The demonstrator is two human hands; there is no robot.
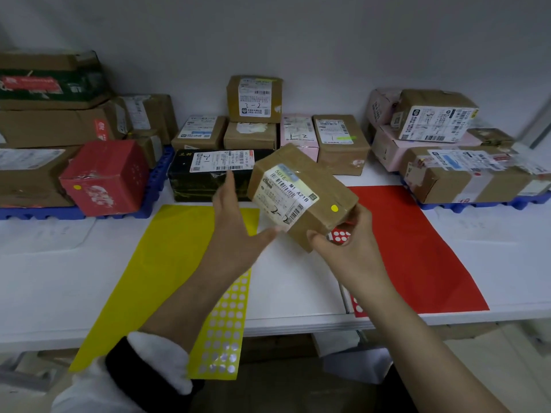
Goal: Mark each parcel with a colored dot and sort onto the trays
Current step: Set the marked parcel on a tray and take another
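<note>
The right hand [348,245] gripped the brown parcel [322,186] from below; the left hand [235,216] was spread open beside it.

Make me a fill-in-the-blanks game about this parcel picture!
1. The dot on the brown parcel held by the right hand is ____.
2. The red box sits on a ____ tray.
3. The big paper sheet to the right of the held parcel is ____.
4. The topmost parcel at the back has ____ handwritten on its label.
Missing words: yellow; blue; red; 3-2.
</note>
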